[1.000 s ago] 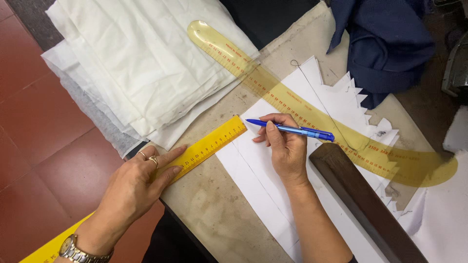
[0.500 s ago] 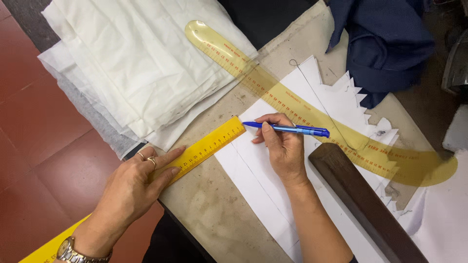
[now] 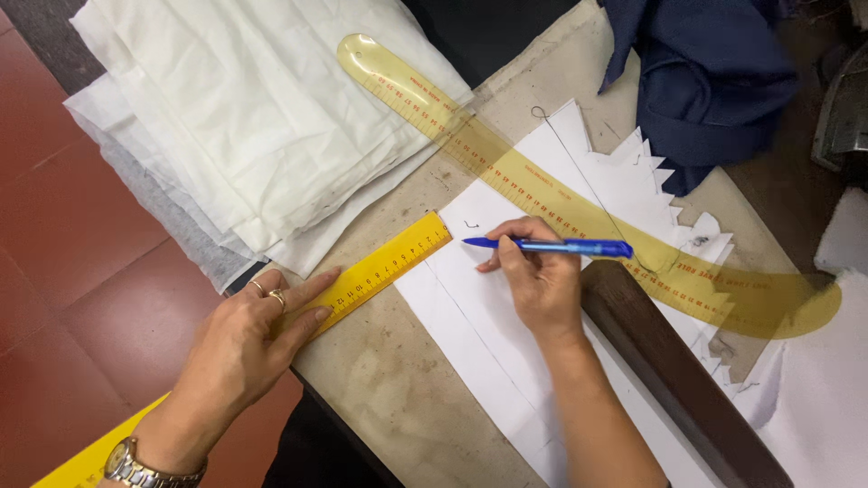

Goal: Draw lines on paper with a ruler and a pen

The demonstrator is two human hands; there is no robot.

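The straight yellow ruler (image 3: 380, 274) with black markings lies diagonally across the near edge of the table (image 3: 407, 398), its far end touching the left edge of the white paper pattern sheet (image 3: 479, 334) and its near end running off the table toward you. Your left hand (image 3: 249, 339) lies flat on this ruler, fingers spread and extended, pressing it down; its grip is open, not wrapped around anything. Rings show on two fingers, and a metal wristwatch (image 3: 136, 465) sits on that wrist.

Your right hand (image 3: 538, 280) rests on the white paper pattern sheet, its grip closed around a blue ballpoint pen (image 3: 551, 245). The pen lies nearly level, its tip pointing left, just beyond the far end of the straight ruler and above the paper.

A long translucent yellow curved ruler (image 3: 561, 194) lies across the far part of the paper, one end resting on the stack of folded white fabric (image 3: 244, 126) at your left. A dark wooden bar (image 3: 678, 380) lies on the paper just beside your right forearm. Dark blue cloth (image 3: 714, 81) is bunched at the far right of the table
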